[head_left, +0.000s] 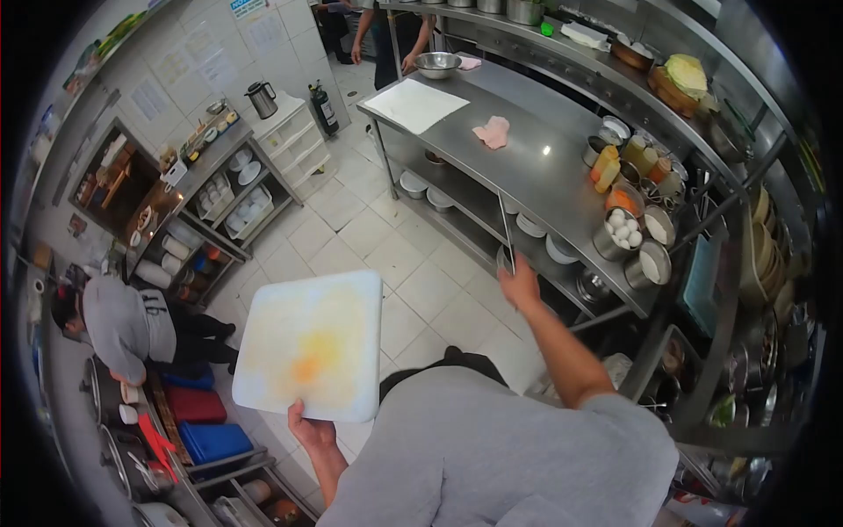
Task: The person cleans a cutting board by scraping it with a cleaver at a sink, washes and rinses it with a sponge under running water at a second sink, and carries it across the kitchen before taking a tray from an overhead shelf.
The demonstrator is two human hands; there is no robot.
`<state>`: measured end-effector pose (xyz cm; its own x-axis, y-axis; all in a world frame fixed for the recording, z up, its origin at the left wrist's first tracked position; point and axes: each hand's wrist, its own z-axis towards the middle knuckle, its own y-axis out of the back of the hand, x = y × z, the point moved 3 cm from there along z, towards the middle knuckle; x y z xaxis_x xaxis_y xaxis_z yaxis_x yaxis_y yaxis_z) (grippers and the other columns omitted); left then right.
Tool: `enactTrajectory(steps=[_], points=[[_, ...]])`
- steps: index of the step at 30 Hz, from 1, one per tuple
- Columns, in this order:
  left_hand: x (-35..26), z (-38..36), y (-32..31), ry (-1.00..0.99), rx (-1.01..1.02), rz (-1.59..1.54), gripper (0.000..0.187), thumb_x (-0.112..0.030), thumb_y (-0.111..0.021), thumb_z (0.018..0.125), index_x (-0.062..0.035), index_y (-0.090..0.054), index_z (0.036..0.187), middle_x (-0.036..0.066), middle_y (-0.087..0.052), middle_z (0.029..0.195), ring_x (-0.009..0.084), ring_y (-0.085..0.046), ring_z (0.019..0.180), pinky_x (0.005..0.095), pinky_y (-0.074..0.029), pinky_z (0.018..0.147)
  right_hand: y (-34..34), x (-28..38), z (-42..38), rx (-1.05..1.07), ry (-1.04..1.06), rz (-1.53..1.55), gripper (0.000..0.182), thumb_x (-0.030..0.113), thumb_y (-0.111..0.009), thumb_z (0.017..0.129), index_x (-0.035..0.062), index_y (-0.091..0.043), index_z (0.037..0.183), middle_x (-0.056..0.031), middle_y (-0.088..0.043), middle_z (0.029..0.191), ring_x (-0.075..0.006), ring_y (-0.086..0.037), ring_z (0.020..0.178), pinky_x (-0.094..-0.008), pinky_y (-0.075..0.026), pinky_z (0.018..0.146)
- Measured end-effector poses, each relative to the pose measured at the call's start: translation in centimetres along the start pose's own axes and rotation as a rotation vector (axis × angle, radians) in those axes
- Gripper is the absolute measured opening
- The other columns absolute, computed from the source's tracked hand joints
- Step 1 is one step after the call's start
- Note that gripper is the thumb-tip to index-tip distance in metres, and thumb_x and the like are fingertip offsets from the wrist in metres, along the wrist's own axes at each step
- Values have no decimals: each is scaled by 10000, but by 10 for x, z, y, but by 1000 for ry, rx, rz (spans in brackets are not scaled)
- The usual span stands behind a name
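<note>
Right at our left fingers [298,409]: the thumb lies on the upper face of the cutting board [299,338], pinching it by its near edge, the other fingers hidden beneath. And in our right hand [520,283], the fingers are curled round the handle end of a knife [506,224], its long, narrow blade pointing up and away, just beside the bench [544,198].

Now the board itself: white, round-cornered, held out in front of our body over the tiled floor [351,235], with a yellow and orange stain across its middle. It looks like thick plastic, so we'd judge it stiff, fairly heavy and hard to break; one edge in one hand leaves the far side wanting to dip. That stained patch may be slick, so the clean rims are our best hold, ideally midway along opposite sides. The knife looks slim, rigid and light; the handle's the only place for our fingers.

Further out, on the steel bench, there's a pink cloth [493,133], a flat white sheet or board [416,106], and a metal bowl [437,64] near the far end. Squeeze bottles [606,163] crowd the right side, by a pot of eggs [624,232]. One co-worker [127,321] bends over at our left; another [391,44] stands beyond the bench.
</note>
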<state>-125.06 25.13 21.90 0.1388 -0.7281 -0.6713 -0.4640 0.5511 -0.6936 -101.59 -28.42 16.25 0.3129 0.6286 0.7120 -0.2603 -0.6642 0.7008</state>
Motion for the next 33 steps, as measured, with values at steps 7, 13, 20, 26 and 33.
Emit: enactTrajectory(steps=[7, 13, 20, 26, 33], points=[[-9, 134, -62, 60, -37, -50, 619, -217, -641, 949, -2, -558, 1524, 159, -674, 1464, 339, -645, 1348, 497, -516, 1160, -37, 104, 253, -5, -68, -218, 595, 375, -681, 1011, 5, -588, 1467, -281, -724, 1357, -453, -683, 1294, -523, -555, 1076], [-5, 304, -82, 32, -41, 11, 619, -230, -652, 954, -3, -557, 1522, 152, -665, 1479, 343, -633, 1364, 502, -513, 1163, -76, 139, 393, -11, -226, -380, 533, 318, -582, 1068, 39, -542, 1520, -269, -734, 1339, -425, -709, 1267, -520, -566, 1072], [-13, 474, -142, 186, 56, 1, 618, -201, -653, 943, 37, -554, 1505, 171, -660, 1480, 347, -636, 1362, 489, -511, 1172, -107, 140, 467, -148, -289, -556, 609, 195, -546, 1067, 131, -424, 1660, -248, -714, 1383, -419, -705, 1282, -517, -582, 1065], [-11, 559, -201, 176, 40, 9, 634, -181, -641, 928, 68, -548, 1504, 200, -669, 1465, 353, -657, 1337, 496, -523, 1164, -111, 156, 534, -8, -352, -665, 697, 218, -632, 1053, 249, -376, 1701, -243, -643, 1476, -408, -680, 1319, -507, -571, 1094], [3, 626, -247, 188, 83, 38, 658, -197, -646, 922, 88, -542, 1506, 222, -670, 1466, 381, -663, 1339, 507, -528, 1164, -151, 163, 556, -178, -272, -832, 691, 287, -685, 1045, 188, -418, 1675, -231, -563, 1539, -389, -588, 1425, -543, -499, 1147]])
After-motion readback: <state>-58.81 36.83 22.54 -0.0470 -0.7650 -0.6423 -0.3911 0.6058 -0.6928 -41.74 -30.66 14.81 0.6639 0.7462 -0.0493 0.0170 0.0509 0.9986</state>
